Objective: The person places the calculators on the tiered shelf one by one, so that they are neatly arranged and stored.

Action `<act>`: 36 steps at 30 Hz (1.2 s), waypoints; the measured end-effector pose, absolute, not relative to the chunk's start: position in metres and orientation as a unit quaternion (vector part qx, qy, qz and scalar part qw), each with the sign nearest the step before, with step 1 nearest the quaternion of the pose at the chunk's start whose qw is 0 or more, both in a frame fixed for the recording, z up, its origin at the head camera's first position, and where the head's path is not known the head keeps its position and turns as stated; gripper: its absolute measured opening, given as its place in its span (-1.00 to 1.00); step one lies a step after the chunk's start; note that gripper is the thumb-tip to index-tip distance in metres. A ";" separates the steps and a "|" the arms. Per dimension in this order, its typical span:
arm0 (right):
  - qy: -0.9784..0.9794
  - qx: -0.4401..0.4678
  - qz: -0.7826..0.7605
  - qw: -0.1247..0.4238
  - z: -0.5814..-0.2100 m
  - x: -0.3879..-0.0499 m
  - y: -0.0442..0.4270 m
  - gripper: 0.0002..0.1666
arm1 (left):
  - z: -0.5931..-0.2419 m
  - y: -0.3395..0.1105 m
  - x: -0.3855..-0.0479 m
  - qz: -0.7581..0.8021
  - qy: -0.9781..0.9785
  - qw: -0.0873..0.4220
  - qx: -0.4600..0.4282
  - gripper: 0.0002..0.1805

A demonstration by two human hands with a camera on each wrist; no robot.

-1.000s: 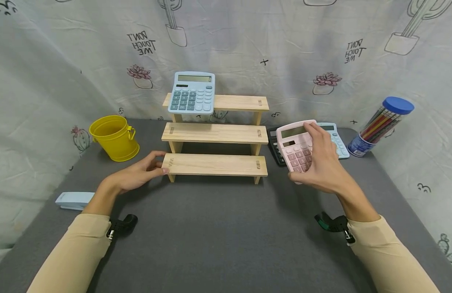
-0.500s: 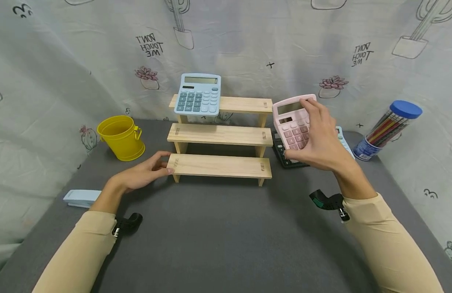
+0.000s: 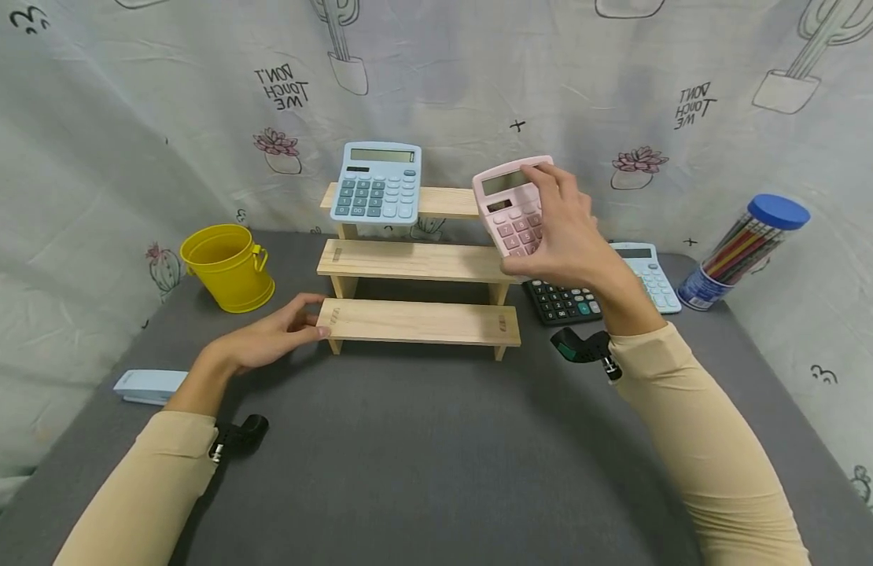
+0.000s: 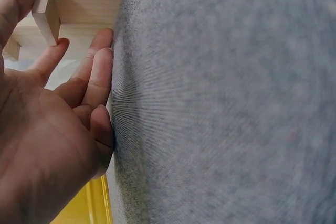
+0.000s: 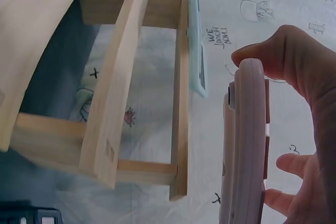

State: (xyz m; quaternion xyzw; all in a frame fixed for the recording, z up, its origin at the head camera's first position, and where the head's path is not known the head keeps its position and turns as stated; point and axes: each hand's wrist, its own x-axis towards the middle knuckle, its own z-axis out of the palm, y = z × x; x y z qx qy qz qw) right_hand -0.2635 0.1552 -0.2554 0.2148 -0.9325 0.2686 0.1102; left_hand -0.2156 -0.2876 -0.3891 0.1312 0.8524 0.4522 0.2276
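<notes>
My right hand [image 3: 565, 228] grips a pink calculator [image 3: 509, 208] by its edges, in the air before the right end of the top step. In the right wrist view the calculator [image 5: 247, 145] stands edge-on, apart from the wood. My left hand [image 3: 270, 338] pinches the left end of the lowest step of a three-tier wooden stand [image 3: 415, 321]. Thumb and forefinger touch the step's end board [image 4: 46, 17] in the left wrist view; the other fingers lie beside the grey cloth. A light blue calculator [image 3: 376, 185] leans on the top step's left part.
A black calculator [image 3: 560, 303] and another blue calculator [image 3: 649, 275] lie right of the stand. Behind them at right stands a pencil tub [image 3: 741, 255] with a blue lid. At left are a yellow bucket [image 3: 231, 271] and a pale blue stapler-like object [image 3: 149, 385].
My right hand has carried the pink calculator up and left, from above the other calculators to the stand's top right. The left hand keeps its hold on the lowest step.
</notes>
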 end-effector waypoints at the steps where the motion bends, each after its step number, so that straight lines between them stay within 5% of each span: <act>1: -0.933 0.214 0.268 0.108 -0.255 -0.265 0.153 0.40 | -0.389 -0.288 -0.216 0.451 0.853 0.227 0.132 -0.21; 36: -0.961 0.110 0.251 0.020 -0.240 -0.317 0.064 0.44 | -0.391 -0.287 -0.219 0.454 0.852 0.226 0.133 -0.25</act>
